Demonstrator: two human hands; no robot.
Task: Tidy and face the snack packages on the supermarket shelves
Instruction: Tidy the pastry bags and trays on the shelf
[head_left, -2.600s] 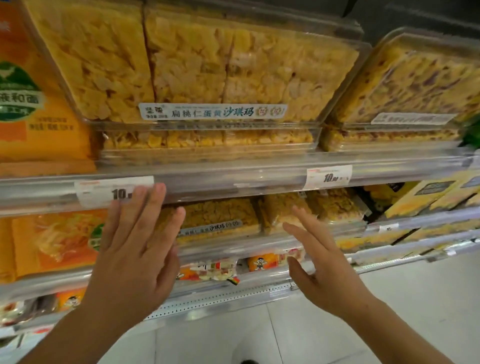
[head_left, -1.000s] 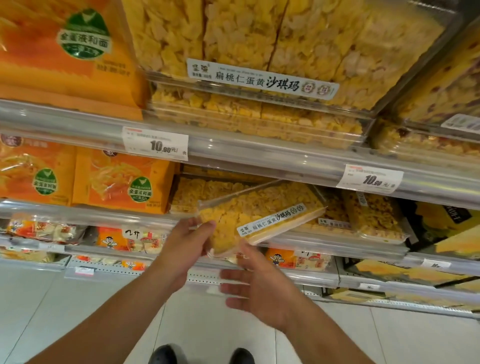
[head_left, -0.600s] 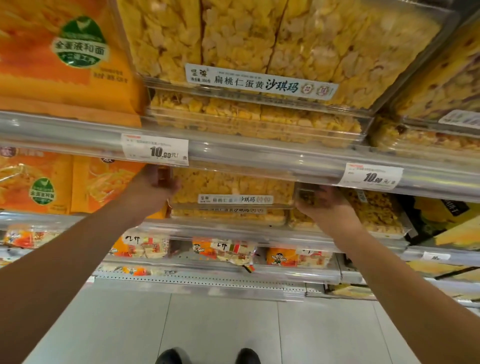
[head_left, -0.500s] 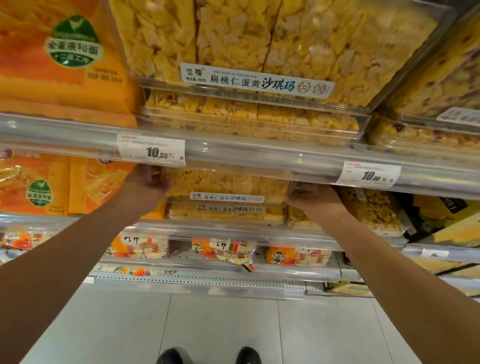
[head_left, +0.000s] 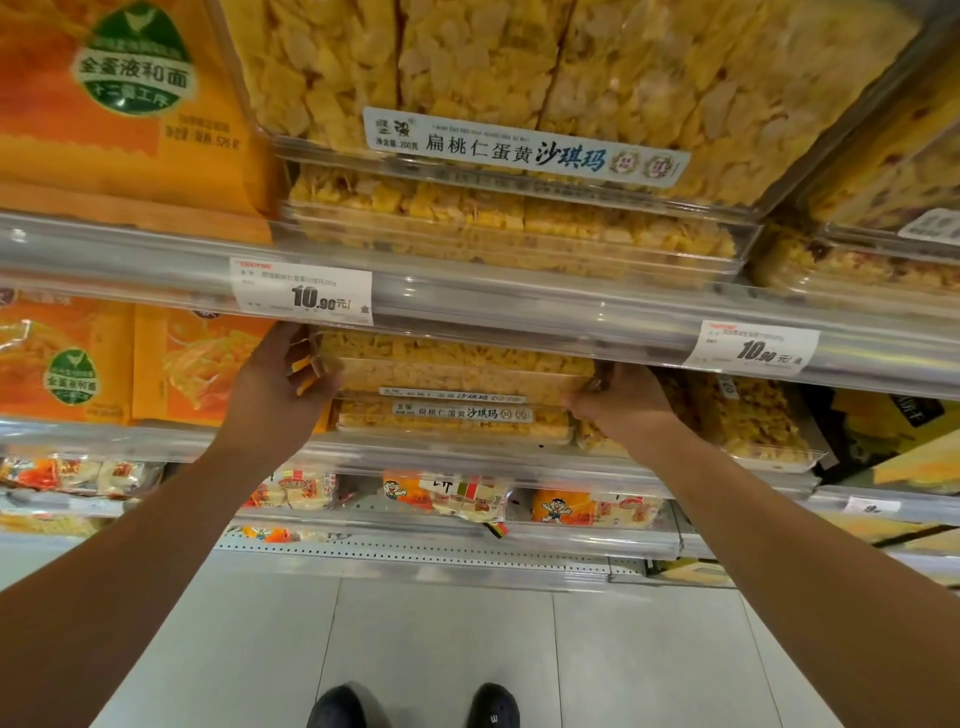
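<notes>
A clear plastic box of yellow snack squares (head_left: 457, 371) lies on top of a second like box (head_left: 452, 418) on the middle shelf, both white labels facing out. My left hand (head_left: 278, 387) grips the upper box's left end, and my right hand (head_left: 621, 402) grips its right end. Both arms reach up from below. The fingertips are hidden behind the box and under the shelf rail above.
The shelf rail (head_left: 519, 306) above carries two 10.90 price tags and larger boxes of the same snack (head_left: 519, 93). Orange bags (head_left: 197, 364) stand left of my hands, more clear boxes (head_left: 748, 415) right. Small snack packs (head_left: 457, 496) fill the lower shelf. My shoes stand on grey floor tiles.
A second ago I held the box tilted in front of the shelf. It now lies flat on the other box inside the shelf, with a hand on each end.
</notes>
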